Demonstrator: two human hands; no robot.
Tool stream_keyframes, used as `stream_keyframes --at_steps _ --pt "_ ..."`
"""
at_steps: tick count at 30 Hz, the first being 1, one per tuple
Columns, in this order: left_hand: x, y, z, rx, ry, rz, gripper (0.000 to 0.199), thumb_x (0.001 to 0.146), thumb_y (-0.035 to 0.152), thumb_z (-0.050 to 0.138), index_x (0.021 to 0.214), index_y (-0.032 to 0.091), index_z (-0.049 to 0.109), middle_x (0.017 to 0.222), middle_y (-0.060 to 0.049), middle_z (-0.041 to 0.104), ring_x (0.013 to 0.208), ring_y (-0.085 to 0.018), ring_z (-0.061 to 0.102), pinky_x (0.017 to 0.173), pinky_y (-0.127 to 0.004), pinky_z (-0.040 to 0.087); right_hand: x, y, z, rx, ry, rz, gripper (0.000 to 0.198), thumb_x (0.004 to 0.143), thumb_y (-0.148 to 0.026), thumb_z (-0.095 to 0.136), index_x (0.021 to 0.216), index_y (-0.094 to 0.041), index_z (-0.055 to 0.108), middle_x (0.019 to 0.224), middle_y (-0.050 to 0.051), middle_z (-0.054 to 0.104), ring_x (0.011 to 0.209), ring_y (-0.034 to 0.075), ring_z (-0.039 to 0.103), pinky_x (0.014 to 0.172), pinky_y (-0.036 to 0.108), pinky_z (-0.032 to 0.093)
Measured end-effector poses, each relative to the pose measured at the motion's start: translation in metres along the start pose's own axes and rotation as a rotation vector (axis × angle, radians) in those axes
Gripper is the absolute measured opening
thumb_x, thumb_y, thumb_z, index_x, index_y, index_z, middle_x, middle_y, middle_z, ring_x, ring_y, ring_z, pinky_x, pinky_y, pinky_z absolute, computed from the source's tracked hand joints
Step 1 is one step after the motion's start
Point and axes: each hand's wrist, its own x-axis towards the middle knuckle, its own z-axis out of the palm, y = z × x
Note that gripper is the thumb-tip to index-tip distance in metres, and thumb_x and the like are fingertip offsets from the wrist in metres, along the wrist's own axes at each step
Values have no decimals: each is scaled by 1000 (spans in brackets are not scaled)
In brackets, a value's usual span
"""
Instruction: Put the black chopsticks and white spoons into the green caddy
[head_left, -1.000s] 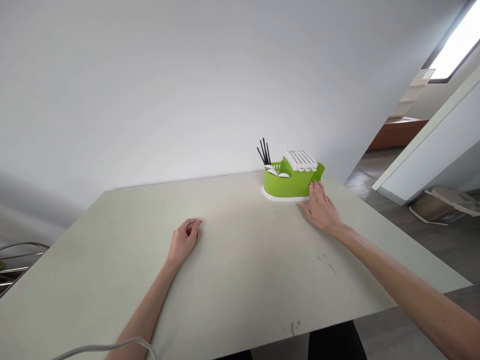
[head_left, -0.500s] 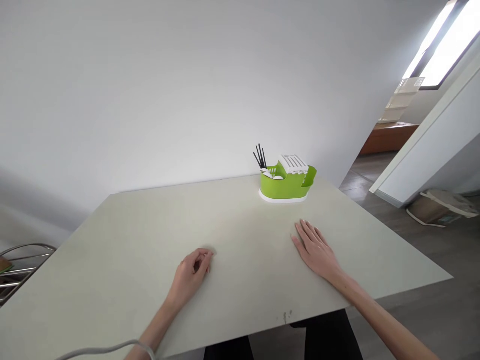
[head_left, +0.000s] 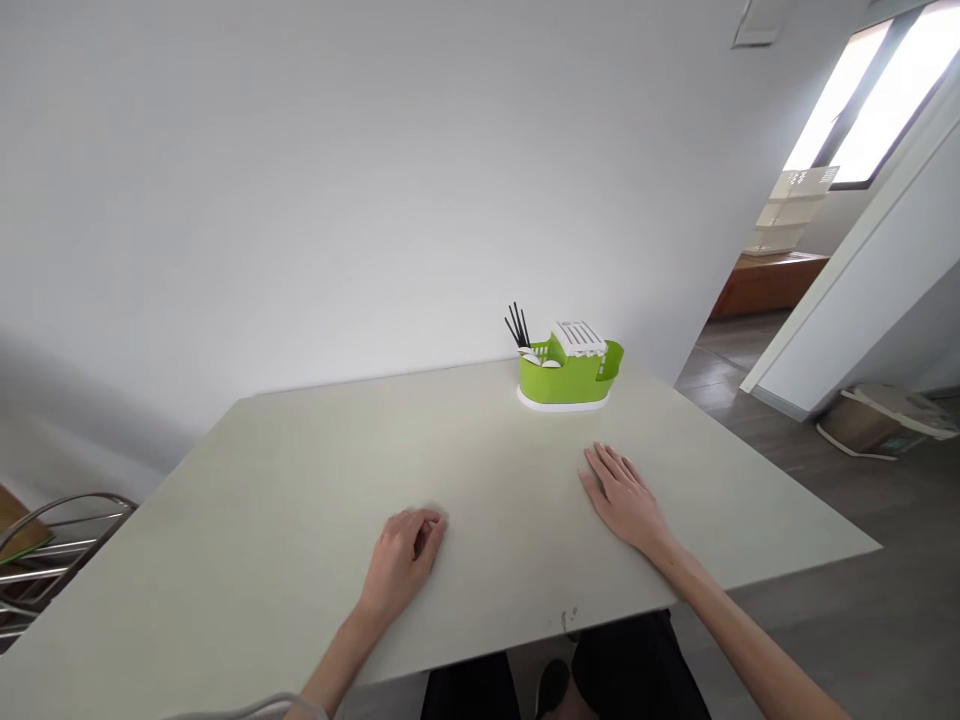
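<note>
My left hand (head_left: pixel 403 560) rests on its side on the pale table (head_left: pixel 315 470), left of the middle. Its fingers are curled in and the thumb meets the index fingertip; nothing shows inside the loop. Flat on the right part of the tabletop lies my right hand (head_left: pixel 626 502), palm down with fingers stretched out. Beyond it, near the wall, stands a green utensil holder (head_left: pixel 561 384) on a white base. It has a slotted white top (head_left: pixel 579 337), black chopsticks (head_left: pixel 517 328) and white spoons (head_left: pixel 531 356). Neither hand touches it.
A white wall (head_left: pixel 360 200) runs behind the table. Metal racks (head_left: pixel 67 545) stand at the lower left. To the right are a window (head_left: pixel 870 100) and a bin-like container (head_left: pixel 881 420) on the floor. A grey cable (head_left: pixel 247 708) crosses near my left forearm.
My view has shifted slightly, so the table and the holder sit a little lower in the picture. Both hands keep their pose and place on the table.
</note>
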Motion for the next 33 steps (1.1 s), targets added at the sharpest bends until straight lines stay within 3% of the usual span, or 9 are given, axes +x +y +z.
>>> stream_keyframes --at_steps 13,33 --pt "3 2 -1 -16 21 4 40 105 51 46 88 23 69 71 -3 63 68 -20 58 68 -32 45 1 2 0 26 -14 9 66 108 -52 27 158 -14 49 168 12 41 157 26 34 130 48 26" --pt "4 4 -2 -42 12 -46 46 104 57 44 88 23 70 70 -4 64 67 -20 57 68 -33 48 0 5 4 23 24 -2 65 108 -53 27 157 -17 50 167 10 43 156 26 37 129 48 28"
